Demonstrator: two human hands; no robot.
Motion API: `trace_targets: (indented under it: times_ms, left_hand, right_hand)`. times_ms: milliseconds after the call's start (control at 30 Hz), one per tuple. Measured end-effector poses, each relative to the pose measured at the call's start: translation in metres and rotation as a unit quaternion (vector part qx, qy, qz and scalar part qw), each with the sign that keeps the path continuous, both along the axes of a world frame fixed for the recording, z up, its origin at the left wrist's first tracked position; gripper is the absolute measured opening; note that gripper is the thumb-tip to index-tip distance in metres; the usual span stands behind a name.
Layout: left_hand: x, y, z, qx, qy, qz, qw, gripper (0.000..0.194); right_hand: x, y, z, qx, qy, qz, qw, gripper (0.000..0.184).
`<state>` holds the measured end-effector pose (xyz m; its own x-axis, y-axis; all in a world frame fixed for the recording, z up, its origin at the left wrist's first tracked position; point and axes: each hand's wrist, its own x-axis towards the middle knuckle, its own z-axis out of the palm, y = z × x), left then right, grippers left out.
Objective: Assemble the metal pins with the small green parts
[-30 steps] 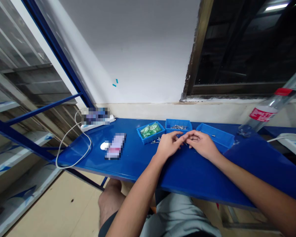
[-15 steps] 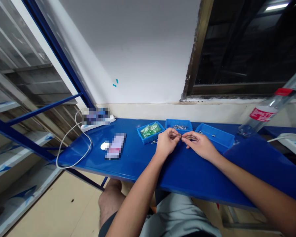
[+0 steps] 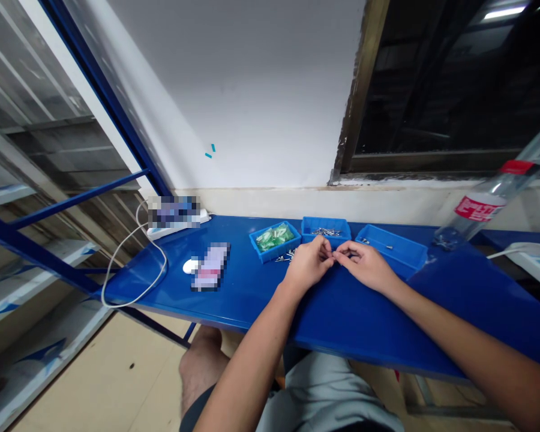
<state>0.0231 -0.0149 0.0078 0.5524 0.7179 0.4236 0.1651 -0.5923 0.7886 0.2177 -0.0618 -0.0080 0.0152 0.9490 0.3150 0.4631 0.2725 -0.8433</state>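
My left hand (image 3: pixel 309 260) and my right hand (image 3: pixel 362 264) meet fingertip to fingertip just above the blue table. Both are closed in a pinch; whatever lies between the fingers is too small to make out. Behind them stands a blue bin (image 3: pixel 326 231) holding small metal screw-like parts. Left of it, another blue bin (image 3: pixel 275 240) is filled with green and clear packets. A few loose metal parts (image 3: pixel 284 258) lie beside my left hand, partly hidden by it. By my right hand, a third blue bin (image 3: pixel 391 251) contains a few small metal pieces.
A clear plastic bottle (image 3: pixel 481 207) with a red cap stands at the right. On the left of the table (image 3: pixel 243 294) lie a blurred-out phone-like object (image 3: pixel 210 267) and a white round item (image 3: pixel 191 266). A white power strip (image 3: pixel 180 225) with a looping cable (image 3: pixel 105 288) sits behind.
My left hand has turned slightly and shifted a little to the right, its fingers drawn in more. More of the loose metal parts beside it now show. My right hand has barely moved.
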Motion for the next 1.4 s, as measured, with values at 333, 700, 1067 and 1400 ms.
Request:
trace_targets:
  times_ms: [333, 700, 1067, 1400]
  left_hand:
    - [0.003, 0.005, 0.002, -0.074, -0.127, 0.026, 0.989, 0.03]
    - [0.002, 0.004, 0.004, -0.105, -0.097, 0.024, 0.989, 0.023]
    - [0.002, 0.003, 0.008, -0.089, -0.099, 0.082, 0.988, 0.022]
    - [-0.002, 0.002, 0.011, -0.162, -0.119, 0.08, 0.976, 0.036]
  right_hand:
    - [-0.003, -0.001, 0.007, -0.041, 0.084, 0.027, 0.995, 0.046]
    - [-0.002, 0.0, 0.007, -0.085, 0.128, 0.045, 0.987, 0.048]
    - [-0.002, -0.001, 0.005, -0.089, 0.088, 0.042, 0.991, 0.048]
    - [-0.004, -0.002, 0.01, -0.08, 0.094, 0.023, 0.992, 0.052]
